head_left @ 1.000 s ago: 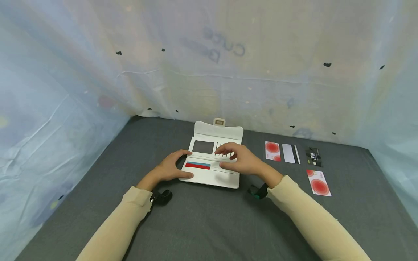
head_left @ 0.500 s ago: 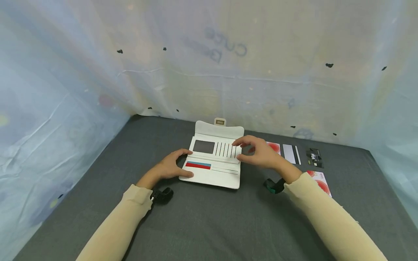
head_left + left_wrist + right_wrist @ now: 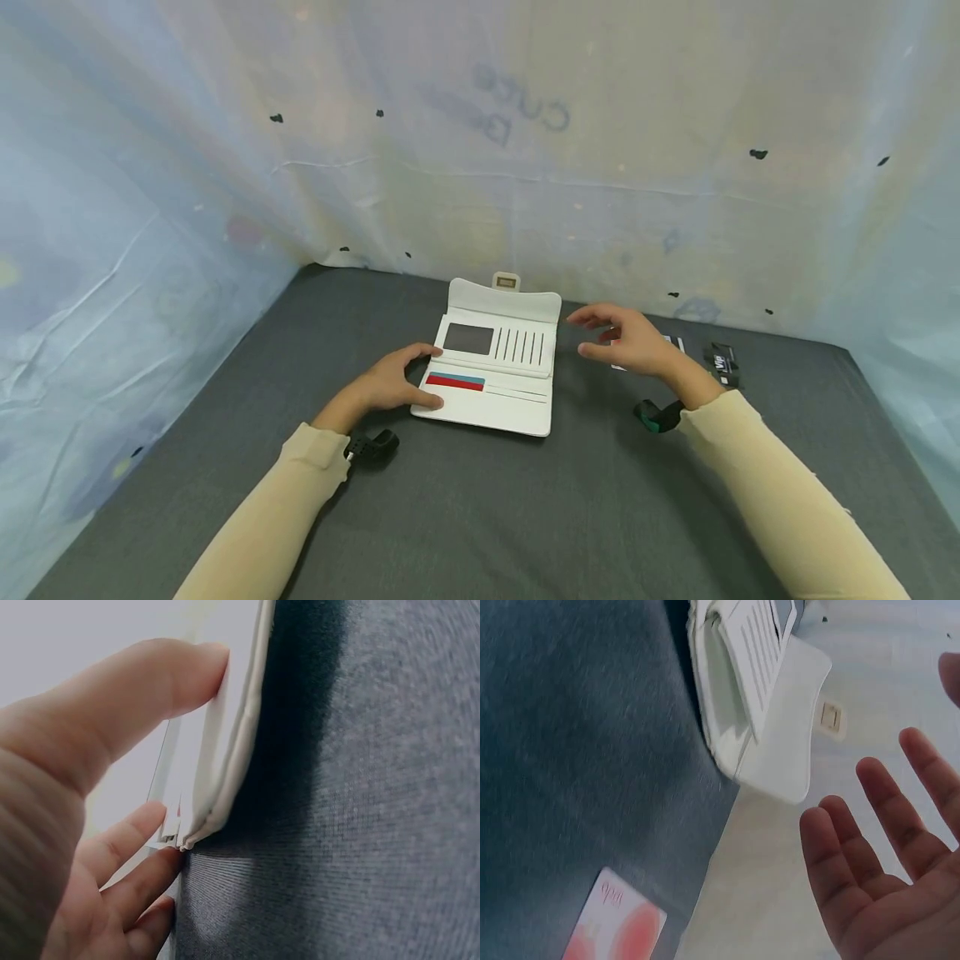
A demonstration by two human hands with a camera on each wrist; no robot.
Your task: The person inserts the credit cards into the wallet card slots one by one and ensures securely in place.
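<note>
A white wallet (image 3: 491, 375) lies open on the grey cloth, flap and clasp toward the back wall. A red and blue card (image 3: 454, 382) sits in its lower left slot. My left hand (image 3: 408, 379) holds the wallet's left edge, thumb at the near corner and index finger arched to the fold; in the left wrist view the thumb (image 3: 150, 682) presses the wallet's edge (image 3: 236, 742). My right hand (image 3: 603, 335) hovers open to the right of the wallet, holding nothing, fingers spread (image 3: 877, 847). The wallet (image 3: 757, 682) lies beyond it.
Right of the wallet lie loose cards: a white card with a dark stripe (image 3: 673, 341), partly hidden by my right hand, a black card (image 3: 722, 362), and a card with a red circle (image 3: 619, 922). Pale sheeting walls close off the back and sides.
My right hand has lifted off the wallet's card slots and moved right, above the loose cards. The left hand and the wallet have stayed in place.
</note>
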